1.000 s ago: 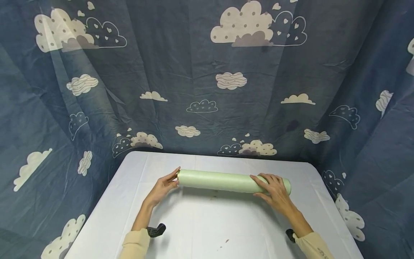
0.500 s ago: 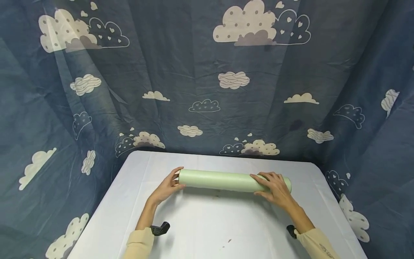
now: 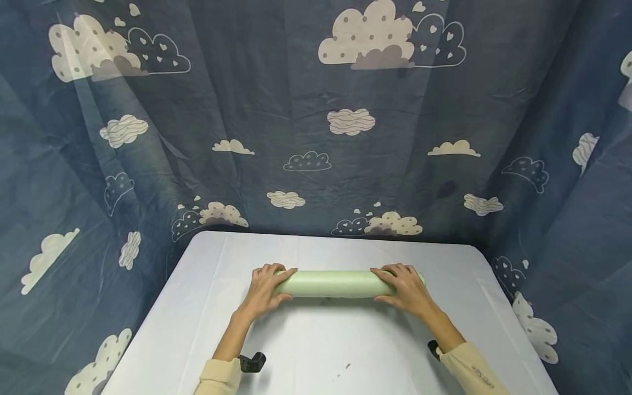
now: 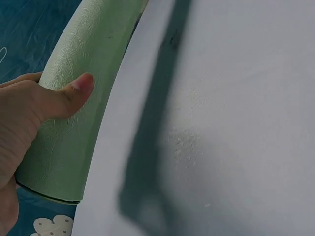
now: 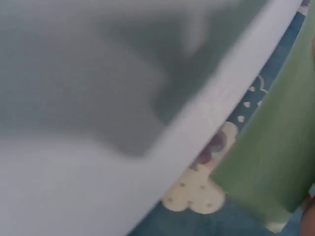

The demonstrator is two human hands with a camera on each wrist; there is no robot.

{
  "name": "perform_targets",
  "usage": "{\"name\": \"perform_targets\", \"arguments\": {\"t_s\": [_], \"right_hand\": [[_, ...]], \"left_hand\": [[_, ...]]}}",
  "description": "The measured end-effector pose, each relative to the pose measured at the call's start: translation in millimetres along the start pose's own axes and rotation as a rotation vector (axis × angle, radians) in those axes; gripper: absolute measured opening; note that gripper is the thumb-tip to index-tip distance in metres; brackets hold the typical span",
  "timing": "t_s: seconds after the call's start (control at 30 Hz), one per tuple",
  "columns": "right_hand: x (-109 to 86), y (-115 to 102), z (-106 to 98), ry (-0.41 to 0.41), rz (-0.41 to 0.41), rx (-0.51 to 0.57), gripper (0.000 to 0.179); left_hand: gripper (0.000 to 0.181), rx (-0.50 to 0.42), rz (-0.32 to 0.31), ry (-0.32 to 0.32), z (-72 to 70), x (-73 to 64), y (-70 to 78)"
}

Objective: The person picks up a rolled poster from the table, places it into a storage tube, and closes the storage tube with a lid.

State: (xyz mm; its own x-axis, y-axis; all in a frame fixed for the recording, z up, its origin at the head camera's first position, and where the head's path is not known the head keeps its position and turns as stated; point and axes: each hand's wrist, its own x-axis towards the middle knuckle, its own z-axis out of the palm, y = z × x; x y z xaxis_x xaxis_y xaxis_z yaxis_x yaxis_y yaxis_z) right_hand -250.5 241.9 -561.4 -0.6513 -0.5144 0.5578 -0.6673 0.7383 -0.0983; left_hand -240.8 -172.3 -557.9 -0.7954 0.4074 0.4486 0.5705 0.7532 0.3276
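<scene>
A pale green roll (image 3: 333,283) with a crinkled, leather-like surface lies sideways between both hands, above the white table. Its shadow falls on the cloth, apart from it. My left hand (image 3: 264,288) grips the roll near its left end; in the left wrist view the thumb (image 4: 81,91) presses along the roll's side (image 4: 74,132), and a thin dark and gold edge shows at the end. Near the other end, my right hand (image 3: 408,291) holds it with thumb and fingers. The right wrist view is blurred and shows the roll (image 5: 275,152) with only bits of that hand.
A white cloth covers the table (image 3: 306,351), with a few small brown specks (image 3: 348,365) toward the front. Behind and at both sides hangs a dark blue curtain (image 3: 266,88) printed with clouds. A black wrist device (image 3: 253,362) sits at the left cuff.
My left hand has shifted from the roll's left end to a grip around it. The roll has come slightly left and nearer, and lies more level. My right hand keeps its hold.
</scene>
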Motion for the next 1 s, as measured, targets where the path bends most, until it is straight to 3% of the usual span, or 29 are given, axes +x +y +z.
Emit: {"name": "perform_targets", "arguments": {"t_s": [0.13, 0.43, 0.87, 1.0], "right_hand": [[-8.5, 5.2, 4.2, -0.01, 0.074, -0.009, 0.082], [-15.5, 9.3, 16.1, -0.023, 0.124, 0.049, 0.076], [-29.9, 2.6, 35.1, -0.051, 0.191, 0.088, 0.075], [-30.3, 1.4, 36.2, -0.07, 0.213, 0.094, 0.075]], "left_hand": [[0.07, 0.008, 0.009, 0.002, 0.3, -4.2, -7.6], [0.07, -0.062, -0.053, -0.057, 9.9, -9.9, -20.4], [0.07, -0.036, -0.098, -0.129, 19.0, -15.3, -23.6], [0.07, -0.042, -0.097, -0.12, 20.1, -15.9, -24.9]]}}
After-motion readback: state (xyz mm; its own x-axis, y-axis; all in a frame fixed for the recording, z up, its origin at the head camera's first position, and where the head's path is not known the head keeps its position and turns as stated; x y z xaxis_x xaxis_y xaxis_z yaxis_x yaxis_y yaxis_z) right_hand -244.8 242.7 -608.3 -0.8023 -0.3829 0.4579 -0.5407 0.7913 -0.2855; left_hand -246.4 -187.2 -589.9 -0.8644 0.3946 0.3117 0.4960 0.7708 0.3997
